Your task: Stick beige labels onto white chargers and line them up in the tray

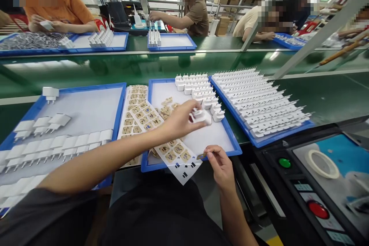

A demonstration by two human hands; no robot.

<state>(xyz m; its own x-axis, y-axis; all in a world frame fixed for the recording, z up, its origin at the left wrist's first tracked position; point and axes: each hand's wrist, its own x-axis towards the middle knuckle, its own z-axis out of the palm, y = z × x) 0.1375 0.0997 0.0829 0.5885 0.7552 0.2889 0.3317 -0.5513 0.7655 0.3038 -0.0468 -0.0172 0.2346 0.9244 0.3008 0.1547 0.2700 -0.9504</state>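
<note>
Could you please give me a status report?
Left hand holding white adapter. Right hand pinching brown label. Label sheet overhanging near rim of middle tray.

Left hand holds white plug, right hand brown piece.

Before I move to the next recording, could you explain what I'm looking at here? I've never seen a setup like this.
There is no robot, just a person's two bare hands, seen in one picture from a head-worn camera looking forward and down. The left hand holds a white plug, slightly blurred, over the middle tray. The right hand pinches a small tan piece. Sheets of tan pieces lie partly across that tray, with rows of white plugs at its far right. The left tray and right tray hold more plugs; those on the right stand pins up. At the lower right is a panel with a green button and a red button. Beyond the green surface, other people are at work.
</note>
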